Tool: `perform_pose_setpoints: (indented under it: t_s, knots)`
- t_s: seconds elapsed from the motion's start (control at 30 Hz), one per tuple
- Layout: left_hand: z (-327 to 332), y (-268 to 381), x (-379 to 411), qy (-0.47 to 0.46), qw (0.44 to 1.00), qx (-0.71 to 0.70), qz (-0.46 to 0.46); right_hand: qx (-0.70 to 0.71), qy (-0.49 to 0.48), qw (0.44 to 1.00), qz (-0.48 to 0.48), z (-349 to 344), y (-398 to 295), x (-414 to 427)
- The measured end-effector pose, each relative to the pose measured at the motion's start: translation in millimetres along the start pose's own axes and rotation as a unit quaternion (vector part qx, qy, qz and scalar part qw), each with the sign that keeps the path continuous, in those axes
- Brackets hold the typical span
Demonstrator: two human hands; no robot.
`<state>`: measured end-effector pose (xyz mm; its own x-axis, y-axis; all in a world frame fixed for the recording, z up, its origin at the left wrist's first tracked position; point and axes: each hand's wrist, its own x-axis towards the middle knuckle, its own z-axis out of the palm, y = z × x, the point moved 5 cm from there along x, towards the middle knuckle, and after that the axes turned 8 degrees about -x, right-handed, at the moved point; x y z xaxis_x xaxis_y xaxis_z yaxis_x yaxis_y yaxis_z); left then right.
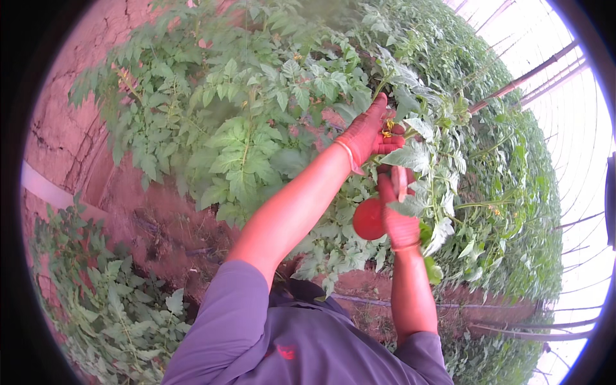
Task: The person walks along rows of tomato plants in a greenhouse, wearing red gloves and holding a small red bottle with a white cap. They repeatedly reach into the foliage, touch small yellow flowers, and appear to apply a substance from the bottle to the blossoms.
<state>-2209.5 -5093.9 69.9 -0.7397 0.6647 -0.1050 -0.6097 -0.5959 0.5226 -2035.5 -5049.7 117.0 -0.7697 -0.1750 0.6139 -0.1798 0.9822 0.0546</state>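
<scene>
My left hand (pixel 375 132), in a thin reddish glove, reaches into a tomato plant. Its fingers are curled around a cluster of yellow tomato flowers (pixel 388 128) and the stem beside it. Just below, my gloved right hand (pixel 402 219) grips a hand-held device with a round red body (pixel 369 219). A pale pink upper part (pixel 399 182) of this device shows between the fingers; it may be a small sprayer, but leaves hide part of it. A silvery-green tomato leaf (pixel 411 158) hangs in front of the right hand's fingertips.
Dense tomato foliage (pixel 243 154) spreads ahead and to the right. More plants (pixel 120 308) grow at lower left. Cracked bare soil (pixel 67 110) lies on the left, and a thin irrigation pipe (pixel 365 299) runs behind my right arm. Greenhouse poles (pixel 524 81) stand at the right.
</scene>
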Motion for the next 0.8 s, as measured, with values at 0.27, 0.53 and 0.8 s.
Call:
perform_pose_setpoints:
  t_s: [0.27, 0.53, 0.8]
  knots:
    - [12.4, 3.1, -47.4, 0.054, 0.994, 0.030, 0.087, 0.254, -0.055, 0.959, 0.114, 33.1, 36.1, 14.7]
    - [1.5, 2.0, -46.1, 0.018, 0.984, 0.066, 0.165, 0.124, -0.127, 0.984, 0.021, 59.5, 53.5, 16.8]
    - [5.6, -9.3, -40.5, 0.041, 0.974, 0.117, 0.192, 0.790, -0.111, 0.526, 0.295, 140.6, 112.2, -40.2]
